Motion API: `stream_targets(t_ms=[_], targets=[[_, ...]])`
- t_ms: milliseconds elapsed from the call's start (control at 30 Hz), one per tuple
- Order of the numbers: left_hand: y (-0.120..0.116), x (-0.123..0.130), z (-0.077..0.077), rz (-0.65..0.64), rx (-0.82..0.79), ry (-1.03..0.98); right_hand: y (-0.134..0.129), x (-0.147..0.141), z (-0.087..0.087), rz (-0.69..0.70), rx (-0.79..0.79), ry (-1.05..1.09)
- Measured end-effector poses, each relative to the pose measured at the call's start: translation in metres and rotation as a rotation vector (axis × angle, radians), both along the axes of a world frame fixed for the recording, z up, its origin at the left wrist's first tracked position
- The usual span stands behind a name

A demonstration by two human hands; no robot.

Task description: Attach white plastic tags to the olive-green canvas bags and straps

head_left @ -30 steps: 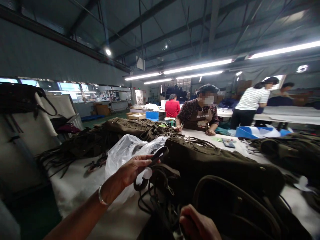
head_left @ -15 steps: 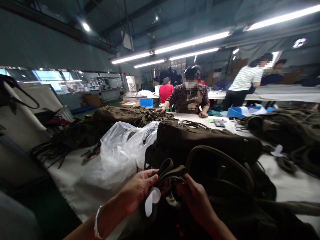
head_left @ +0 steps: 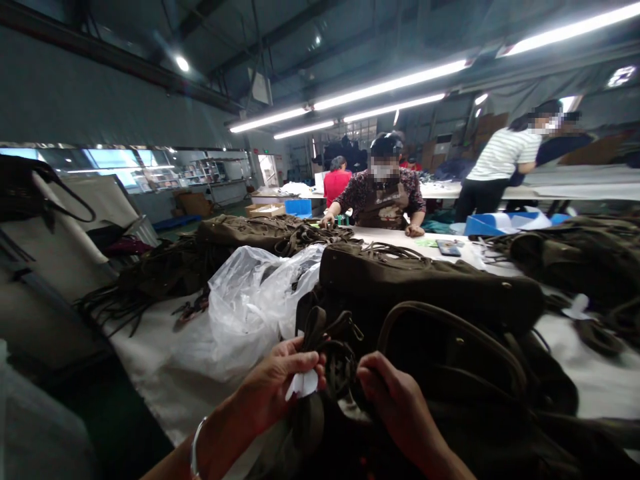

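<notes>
My left hand (head_left: 273, 383) is closed on a folded dark olive strap (head_left: 314, 323), whose loop sticks up above the fingers. A white tag (head_left: 303, 385) hangs by the thumb. To the right, my right hand (head_left: 397, 400) is curled, knuckles up, close against the looped strap part with metal hardware (head_left: 343, 363); what lies inside its fingers is too dark to make out. Behind both hands lies a large olive fabric bag (head_left: 425, 283) with an arched handle (head_left: 445, 308). The lower part of the strap falls into shadow below my hands.
A crumpled clear plastic bag (head_left: 240, 300) lies left of the olive bag. More olive bags (head_left: 240, 232) are piled at the back left and right. Across the table stands a co-worker (head_left: 383, 193) with hands on it. A phone (head_left: 449, 248) lies at the back.
My left hand has turned, bringing the strap loop upright and the white tag up by the thumb. My right hand has curled tighter and come away from the strap's upper fold. The view shifted slightly.
</notes>
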State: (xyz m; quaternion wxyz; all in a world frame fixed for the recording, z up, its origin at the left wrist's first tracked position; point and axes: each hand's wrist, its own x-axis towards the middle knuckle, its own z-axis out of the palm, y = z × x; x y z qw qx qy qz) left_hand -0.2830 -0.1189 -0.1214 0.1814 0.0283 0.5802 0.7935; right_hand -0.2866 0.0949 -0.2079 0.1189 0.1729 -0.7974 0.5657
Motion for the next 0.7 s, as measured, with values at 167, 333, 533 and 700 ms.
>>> stream_targets(t_ms=[167, 333, 533, 700], targets=[[-0.003, 0.005, -0.005, -0.007, 0.067, -0.004, 0.001, -0.003, -0.005, 0.017, -0.153, -0.052], [0.004, 0.01, -0.013, -0.035, 0.005, -0.044, 0.003, -0.002, -0.005, 0.059, -0.222, -0.072], [0.01, 0.008, -0.017, -0.082, 0.07, -0.018, 0.001, -0.002, -0.002, 0.034, -0.318, -0.089], [0.022, 0.009, -0.027, -0.071, -0.079, 0.078, 0.004, -0.002, 0.002, 0.102, -0.46, -0.169]])
